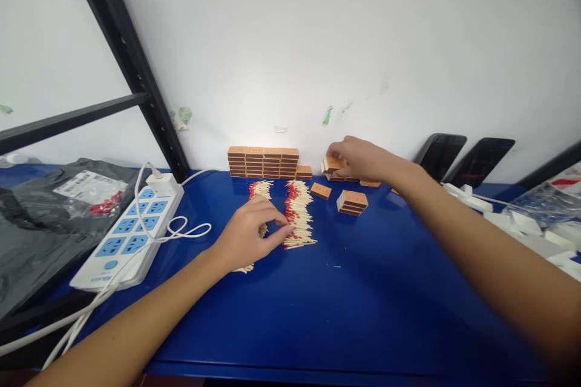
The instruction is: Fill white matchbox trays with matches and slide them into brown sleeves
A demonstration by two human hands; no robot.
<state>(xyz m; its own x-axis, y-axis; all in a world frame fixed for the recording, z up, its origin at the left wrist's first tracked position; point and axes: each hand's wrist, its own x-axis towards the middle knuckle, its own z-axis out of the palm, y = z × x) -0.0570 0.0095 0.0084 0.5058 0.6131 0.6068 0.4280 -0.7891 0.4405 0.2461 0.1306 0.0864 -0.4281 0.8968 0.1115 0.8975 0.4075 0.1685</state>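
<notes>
Your left hand [254,226] arches low, thumb and forefinger curled to the right-hand row of matches [300,214]; cannot tell whether they pinch any. Your right hand [358,158], reaching far, pinches a matchbox [336,163] near the wall [290,42]. Open room: foreground tabletop [354,314], smooth, glossy blue, to its front edge. Power strip [110,265] bounds left. Matches: slim pale sticks, red heads. Matchbox: oblong, orange-topped.

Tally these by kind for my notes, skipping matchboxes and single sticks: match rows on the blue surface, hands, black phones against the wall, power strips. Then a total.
Match rows: 2 (one partly hidden by a hand)
Hands, left hand and right hand: 2
Black phones: 2
Power strip: 1
Total: 7
</notes>
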